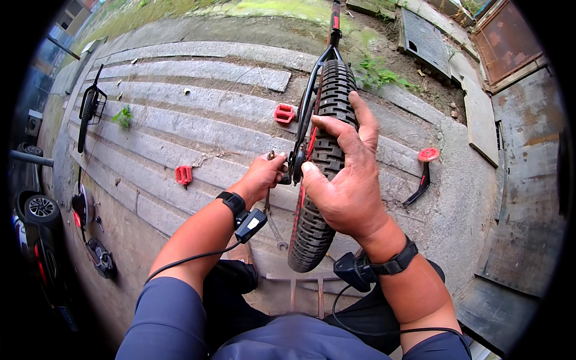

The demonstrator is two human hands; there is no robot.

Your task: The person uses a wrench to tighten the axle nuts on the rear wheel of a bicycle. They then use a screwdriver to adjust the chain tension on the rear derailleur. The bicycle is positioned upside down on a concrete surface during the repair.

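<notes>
A bicycle wheel with a knobby black tyre [336, 90] stands upright before me, set in a black frame with red parts [307, 99]. My right hand [354, 186] grips the tyre from the right, thumb on the near side and fingers curved over the tread. Close to the wheel's hub on the left, my left hand [264, 175] is closed around a slim metal tool that looks like a wrench [271, 155]; its far end sits behind my fingers. On the slabs below that hand lies another wrench [277, 236] with a ring end.
Red pedals lie on the stone slabs, one [284, 113] beside the frame and another [183, 175] further left. At right is a black bracket with a red disc [428, 155]. A small wheel with a black rack [90, 111] lies far left, near a parked car [42, 207]. Metal sheets [522, 180] edge the right.
</notes>
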